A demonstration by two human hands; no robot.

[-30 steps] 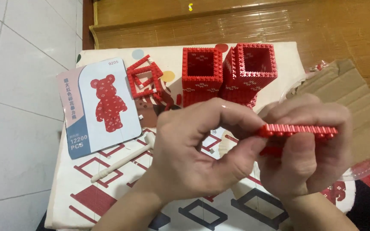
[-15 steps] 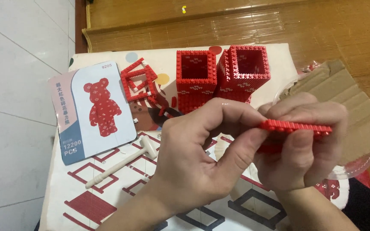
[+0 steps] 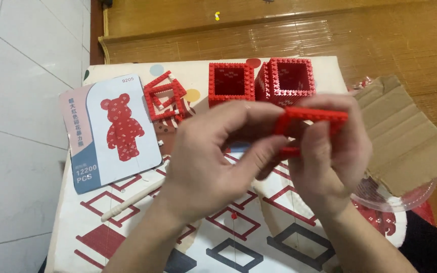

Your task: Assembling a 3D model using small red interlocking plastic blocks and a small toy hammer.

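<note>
- Looking down through the head camera, I am seeing both hands meeting over the middle of the low table [image 3: 77, 237], which is carrying a cloth printed with red and dark square outlines.
- The right hand [image 3: 332, 156] is clenching a red brick frame [image 3: 309, 117]; its fingers are wrapping over the frame's top bar and right end, with the thumb lying across the front.
- The left hand [image 3: 213, 156] is pinching the frame's left end between thumb and forefinger, so the piece is sitting between the two grips, raised off the cloth.
- Two red open-topped brick boxes [image 3: 231, 83] are standing side by side near the table's far edge, just behind the hands.
- A small flat red lattice piece [image 3: 164, 96] is lying left of the boxes.
- An instruction card [image 3: 110, 134] picturing a red bear is resting by the left edge, with a pale stick [image 3: 127, 202] just below it.
- A sheet of cardboard [image 3: 405, 131] is overhanging the right edge, over a clear dish [image 3: 395, 199].
</note>
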